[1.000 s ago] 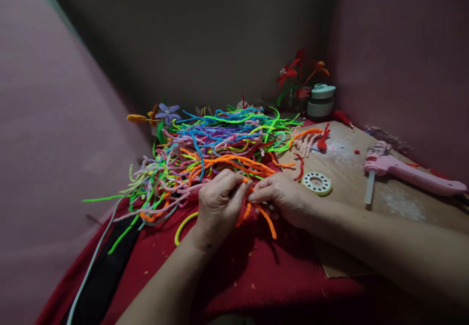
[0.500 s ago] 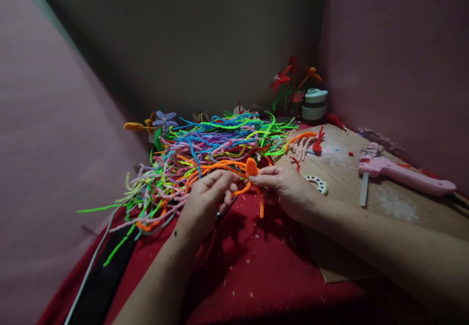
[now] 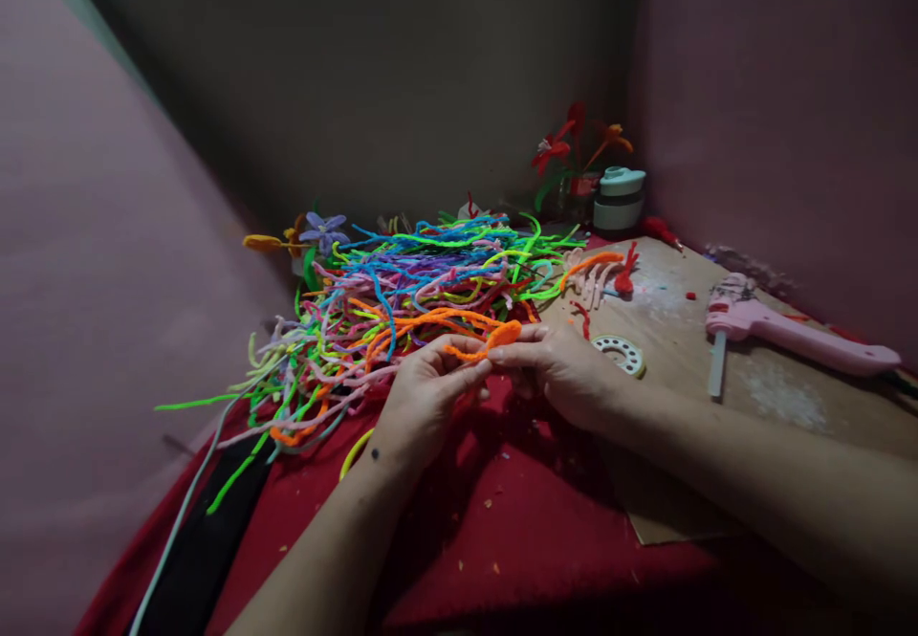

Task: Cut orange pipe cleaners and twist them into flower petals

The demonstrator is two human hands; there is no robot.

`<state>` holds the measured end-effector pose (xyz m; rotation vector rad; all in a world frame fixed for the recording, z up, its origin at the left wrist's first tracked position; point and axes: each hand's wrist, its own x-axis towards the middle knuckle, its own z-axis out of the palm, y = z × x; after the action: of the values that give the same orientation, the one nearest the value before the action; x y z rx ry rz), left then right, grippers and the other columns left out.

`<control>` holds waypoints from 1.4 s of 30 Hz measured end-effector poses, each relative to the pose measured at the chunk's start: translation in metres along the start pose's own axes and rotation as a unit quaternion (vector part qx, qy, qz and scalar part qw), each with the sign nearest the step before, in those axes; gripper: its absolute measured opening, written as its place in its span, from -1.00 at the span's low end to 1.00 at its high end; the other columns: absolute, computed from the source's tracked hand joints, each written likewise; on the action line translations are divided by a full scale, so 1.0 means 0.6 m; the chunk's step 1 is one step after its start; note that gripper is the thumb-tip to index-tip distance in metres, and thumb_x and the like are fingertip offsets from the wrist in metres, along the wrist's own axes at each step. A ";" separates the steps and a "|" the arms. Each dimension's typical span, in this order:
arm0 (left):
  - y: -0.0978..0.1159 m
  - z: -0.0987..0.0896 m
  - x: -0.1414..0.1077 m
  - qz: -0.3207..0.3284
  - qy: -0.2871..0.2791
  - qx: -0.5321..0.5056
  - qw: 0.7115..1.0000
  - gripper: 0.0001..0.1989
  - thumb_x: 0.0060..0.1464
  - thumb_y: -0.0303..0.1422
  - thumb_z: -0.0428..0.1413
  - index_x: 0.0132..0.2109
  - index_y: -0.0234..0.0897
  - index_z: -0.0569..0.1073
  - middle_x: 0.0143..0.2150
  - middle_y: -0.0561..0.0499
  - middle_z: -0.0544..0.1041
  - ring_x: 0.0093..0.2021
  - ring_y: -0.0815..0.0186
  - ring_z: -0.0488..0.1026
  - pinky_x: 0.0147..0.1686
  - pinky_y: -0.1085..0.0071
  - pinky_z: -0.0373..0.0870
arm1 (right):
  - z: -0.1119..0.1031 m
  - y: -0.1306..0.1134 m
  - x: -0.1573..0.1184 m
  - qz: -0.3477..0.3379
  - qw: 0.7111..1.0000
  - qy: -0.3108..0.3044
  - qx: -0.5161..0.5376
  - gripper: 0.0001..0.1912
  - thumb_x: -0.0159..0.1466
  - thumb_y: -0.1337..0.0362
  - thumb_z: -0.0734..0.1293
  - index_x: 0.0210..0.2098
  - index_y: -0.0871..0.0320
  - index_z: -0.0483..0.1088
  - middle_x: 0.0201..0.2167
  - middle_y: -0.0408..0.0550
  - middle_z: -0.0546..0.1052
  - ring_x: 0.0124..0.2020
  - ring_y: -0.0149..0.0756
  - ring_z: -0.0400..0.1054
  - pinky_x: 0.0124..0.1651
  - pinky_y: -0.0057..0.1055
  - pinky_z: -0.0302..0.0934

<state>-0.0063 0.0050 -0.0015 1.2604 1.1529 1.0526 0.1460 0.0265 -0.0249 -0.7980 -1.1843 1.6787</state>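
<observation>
An orange pipe-cleaner piece [image 3: 504, 334] with a rounded, petal-like end is pinched between both hands above the red cloth. My left hand [image 3: 437, 383] grips its lower left side, thumb against the fingers. From the right, my right hand [image 3: 552, 363] pinches the same piece, its fingertips almost touching those of my left hand. Just behind the hands lies a large heap of many-coloured pipe cleaners [image 3: 430, 273], with long orange strands at its near side.
A pink glue gun [image 3: 810, 335] lies on a brown board [image 3: 688, 301] at the right. A round white disc with holes [image 3: 622, 356] is beside my right hand. Behind stand red flowers [image 3: 554, 150], a pale green container [image 3: 619, 201] and a purple flower [image 3: 324, 232].
My left hand has moved right, closer to my right hand. The orange piece has tilted over to the right, and its dangling end no longer shows. A yellow ring shape now shows beside my left wrist.
</observation>
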 end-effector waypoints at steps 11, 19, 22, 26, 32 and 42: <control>0.009 0.005 -0.007 0.002 0.032 0.051 0.998 -0.81 -0.12 -0.32 0.21 -0.36 -0.37 0.48 -0.53 0.08 0.42 -0.55 0.48 0.24 -0.49 0.53 0.17 | 0.002 -0.014 0.000 -0.067 0.995 0.046 -0.062 -0.84 0.05 0.27 0.33 -0.58 0.25 0.38 -0.68 -0.24 0.29 -0.64 -0.54 0.06 -0.56 -0.50 -0.09; 0.002 0.005 -0.005 0.045 0.044 0.134 0.989 -0.81 -0.06 -0.27 0.16 -0.39 -0.34 0.47 -0.53 0.07 0.41 -0.53 0.45 0.23 -0.50 0.52 0.15 | -0.001 -0.009 -0.001 -0.074 0.991 0.053 -0.103 -0.84 0.06 0.28 0.31 -0.48 0.27 0.44 -0.63 -0.21 0.32 -0.61 -0.54 0.04 -0.56 -0.50 -0.13; 0.002 0.011 -0.009 0.063 0.066 0.152 0.984 -0.82 -0.05 -0.28 0.14 -0.42 -0.33 0.47 -0.55 0.11 0.36 -0.55 0.47 0.18 -0.53 0.53 0.12 | 0.000 -0.010 -0.002 -0.076 0.990 0.046 -0.105 -0.85 0.06 0.28 0.32 -0.47 0.27 0.43 -0.60 -0.20 0.35 -0.59 -0.53 0.09 -0.54 -0.51 -0.08; -0.002 0.013 -0.009 0.086 0.065 0.175 0.979 -0.86 -0.04 -0.33 0.12 -0.41 -0.33 0.47 -0.54 0.12 0.34 -0.55 0.48 0.17 -0.55 0.54 0.10 | 0.005 -0.015 -0.005 -0.074 0.984 0.050 -0.152 -0.89 0.05 0.32 0.30 -0.51 0.26 0.41 -0.62 -0.22 0.33 -0.61 -0.53 0.09 -0.53 -0.51 -0.04; -0.009 0.009 -0.009 0.101 0.075 0.205 0.971 -0.87 -0.05 -0.35 0.11 -0.47 -0.32 0.44 -0.60 0.14 0.30 -0.58 0.48 0.15 -0.56 0.52 0.09 | 0.008 -0.017 -0.007 -0.096 0.975 0.046 -0.195 -0.93 0.04 0.38 0.27 -0.54 0.23 0.37 -0.64 -0.24 0.31 -0.60 -0.52 0.08 -0.53 -0.52 -0.04; -0.004 0.018 -0.010 0.068 0.071 0.159 0.982 -0.86 -0.09 -0.37 0.12 -0.53 -0.33 0.41 -0.62 0.14 0.31 -0.58 0.47 0.17 -0.54 0.52 0.11 | 0.005 -0.009 -0.009 -0.145 0.954 0.052 -0.257 -0.91 0.07 0.37 0.26 -0.54 0.21 0.38 -0.60 -0.20 0.34 -0.54 -0.47 0.15 -0.46 -0.50 0.02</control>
<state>0.0032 -0.0028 -0.0038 1.5518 1.3996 1.1025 0.1471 0.0213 -0.0189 -0.9557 -1.6040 1.0838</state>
